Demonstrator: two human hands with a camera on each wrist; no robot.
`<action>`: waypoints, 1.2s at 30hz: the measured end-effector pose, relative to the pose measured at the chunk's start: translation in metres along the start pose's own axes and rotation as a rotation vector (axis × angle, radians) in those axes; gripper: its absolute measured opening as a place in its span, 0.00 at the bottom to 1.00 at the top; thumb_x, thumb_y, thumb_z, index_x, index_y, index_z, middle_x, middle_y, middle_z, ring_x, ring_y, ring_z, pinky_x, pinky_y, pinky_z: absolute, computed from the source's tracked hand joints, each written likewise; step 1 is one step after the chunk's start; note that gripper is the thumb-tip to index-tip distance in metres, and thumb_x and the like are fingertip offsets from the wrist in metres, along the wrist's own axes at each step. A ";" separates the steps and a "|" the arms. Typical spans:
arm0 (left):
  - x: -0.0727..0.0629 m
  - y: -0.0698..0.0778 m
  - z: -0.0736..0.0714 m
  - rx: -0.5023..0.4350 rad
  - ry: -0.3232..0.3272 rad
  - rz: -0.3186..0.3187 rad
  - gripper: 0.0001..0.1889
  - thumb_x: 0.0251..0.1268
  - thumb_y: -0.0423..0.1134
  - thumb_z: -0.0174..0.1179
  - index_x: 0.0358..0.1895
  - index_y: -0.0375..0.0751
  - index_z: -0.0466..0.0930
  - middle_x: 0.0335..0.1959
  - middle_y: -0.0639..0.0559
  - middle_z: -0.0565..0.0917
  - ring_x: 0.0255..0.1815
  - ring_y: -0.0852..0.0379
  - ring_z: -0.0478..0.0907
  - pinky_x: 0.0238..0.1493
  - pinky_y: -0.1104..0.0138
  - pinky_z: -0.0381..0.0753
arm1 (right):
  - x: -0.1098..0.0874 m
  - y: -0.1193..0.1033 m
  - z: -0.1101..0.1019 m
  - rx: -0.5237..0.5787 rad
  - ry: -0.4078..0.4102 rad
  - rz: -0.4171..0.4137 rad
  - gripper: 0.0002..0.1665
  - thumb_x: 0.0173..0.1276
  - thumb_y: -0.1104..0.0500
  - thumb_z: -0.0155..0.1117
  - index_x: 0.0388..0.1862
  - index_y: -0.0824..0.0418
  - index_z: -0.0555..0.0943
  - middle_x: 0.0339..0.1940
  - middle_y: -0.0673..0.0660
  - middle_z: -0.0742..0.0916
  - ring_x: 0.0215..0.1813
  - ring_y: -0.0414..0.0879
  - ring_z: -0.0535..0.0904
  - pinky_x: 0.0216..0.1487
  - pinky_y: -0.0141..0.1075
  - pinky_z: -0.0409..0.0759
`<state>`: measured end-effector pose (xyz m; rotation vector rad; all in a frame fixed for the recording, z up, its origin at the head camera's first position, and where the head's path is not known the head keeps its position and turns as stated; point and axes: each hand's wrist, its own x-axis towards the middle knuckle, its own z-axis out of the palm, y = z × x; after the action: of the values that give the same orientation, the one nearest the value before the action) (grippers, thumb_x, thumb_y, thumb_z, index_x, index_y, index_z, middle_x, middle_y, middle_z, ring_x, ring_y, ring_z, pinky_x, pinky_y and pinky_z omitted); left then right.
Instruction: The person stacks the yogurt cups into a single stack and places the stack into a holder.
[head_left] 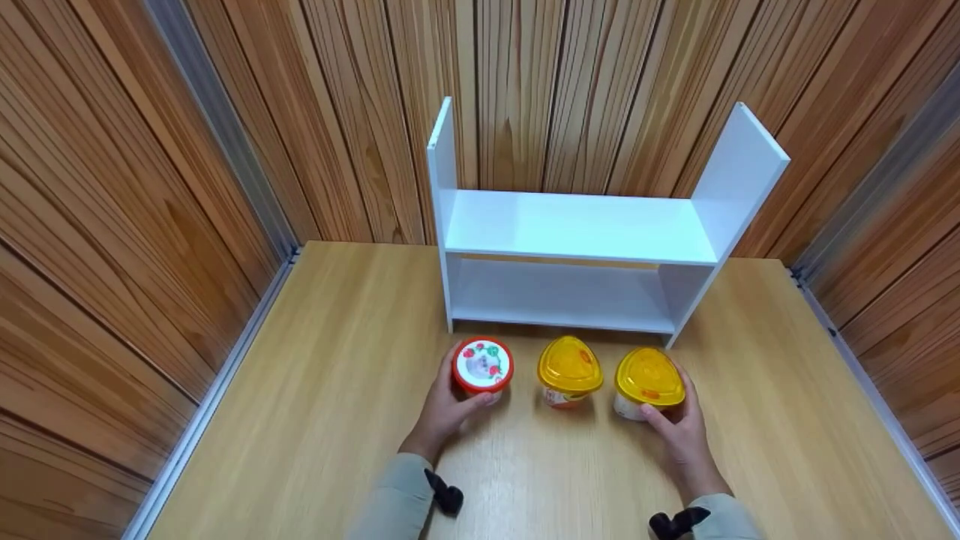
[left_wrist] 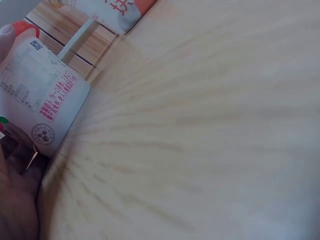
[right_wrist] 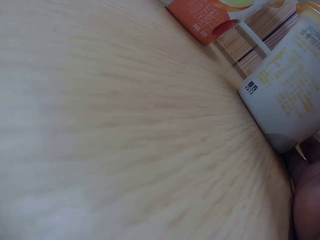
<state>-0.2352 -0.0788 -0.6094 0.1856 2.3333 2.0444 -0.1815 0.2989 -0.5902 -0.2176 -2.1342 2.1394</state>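
Three lidded cups are seen on the bench [head_left: 555, 487] in the head view, lined up before a white two-tier shelf unit [head_left: 577, 225]. The red-lidded cup [head_left: 483, 365] is gripped by the left hand [head_left: 441, 412], its fingers curled round the side and its thumb laid at the front. The right yellow-lidded cup [head_left: 649, 379] is held likewise by the right hand [head_left: 684, 435]. The middle yellow-lidded cup [head_left: 568, 370] is left untouched between them. Both grips appear complete, while neither held cup appears to be lifted.

In the left wrist view, red print and a round emblem are shown on the red-lidded cup's side, hidden from above; its base appears to be rested on the bench.

In the right wrist view, pale yellow print is revealed on the right yellow-lidded cup, and fruit is pictured on the middle one's orange label. The right fingertips cannot be made out there.
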 end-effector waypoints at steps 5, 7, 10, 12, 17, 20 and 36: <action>0.000 -0.001 0.000 0.022 0.006 0.017 0.61 0.46 0.58 0.79 0.82 0.53 0.49 0.75 0.55 0.64 0.75 0.48 0.61 0.70 0.50 0.70 | 0.000 0.000 0.000 0.052 0.010 0.036 0.57 0.69 0.64 0.68 0.85 0.49 0.43 0.82 0.52 0.57 0.76 0.42 0.56 0.80 0.37 0.52; 0.000 -0.001 0.000 0.029 0.010 0.009 0.62 0.45 0.60 0.79 0.82 0.54 0.49 0.75 0.56 0.64 0.75 0.49 0.61 0.71 0.50 0.69 | 0.000 0.000 0.000 0.058 0.006 0.038 0.57 0.69 0.64 0.68 0.85 0.48 0.43 0.82 0.52 0.56 0.76 0.42 0.55 0.80 0.39 0.51; 0.001 -0.001 -0.001 0.024 0.009 -0.004 0.63 0.44 0.62 0.79 0.82 0.56 0.48 0.76 0.58 0.64 0.76 0.50 0.60 0.71 0.49 0.68 | 0.000 0.001 0.000 0.056 0.003 0.031 0.57 0.70 0.63 0.68 0.85 0.47 0.43 0.82 0.52 0.56 0.77 0.42 0.55 0.80 0.38 0.51; 0.002 0.000 -0.001 0.018 0.006 -0.005 0.63 0.44 0.61 0.79 0.82 0.56 0.48 0.76 0.57 0.63 0.76 0.50 0.60 0.71 0.49 0.68 | 0.000 0.001 0.000 0.054 0.003 0.023 0.56 0.70 0.63 0.68 0.85 0.46 0.43 0.83 0.51 0.56 0.77 0.43 0.55 0.79 0.37 0.53; 0.001 0.000 -0.002 0.014 -0.004 0.014 0.61 0.47 0.58 0.79 0.82 0.55 0.47 0.77 0.55 0.63 0.76 0.48 0.60 0.71 0.50 0.69 | 0.000 0.003 0.000 0.033 0.012 0.036 0.57 0.70 0.60 0.69 0.85 0.45 0.43 0.83 0.50 0.56 0.77 0.43 0.56 0.77 0.32 0.57; -0.001 -0.002 -0.002 0.003 -0.006 0.018 0.61 0.48 0.57 0.79 0.82 0.53 0.47 0.77 0.55 0.63 0.76 0.48 0.61 0.71 0.50 0.69 | -0.001 0.004 -0.001 0.028 0.015 0.031 0.56 0.70 0.61 0.68 0.85 0.45 0.43 0.82 0.51 0.56 0.76 0.42 0.57 0.75 0.29 0.58; -0.003 -0.003 0.002 0.009 0.017 0.009 0.61 0.46 0.59 0.79 0.82 0.52 0.48 0.77 0.54 0.63 0.76 0.47 0.60 0.72 0.48 0.67 | -0.002 0.008 -0.001 0.014 0.030 -0.045 0.54 0.71 0.65 0.65 0.84 0.53 0.43 0.78 0.51 0.60 0.71 0.37 0.61 0.70 0.22 0.61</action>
<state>-0.2324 -0.0777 -0.6124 0.1793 2.3560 2.0483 -0.1793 0.2998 -0.5979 -0.1972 -2.0870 2.1118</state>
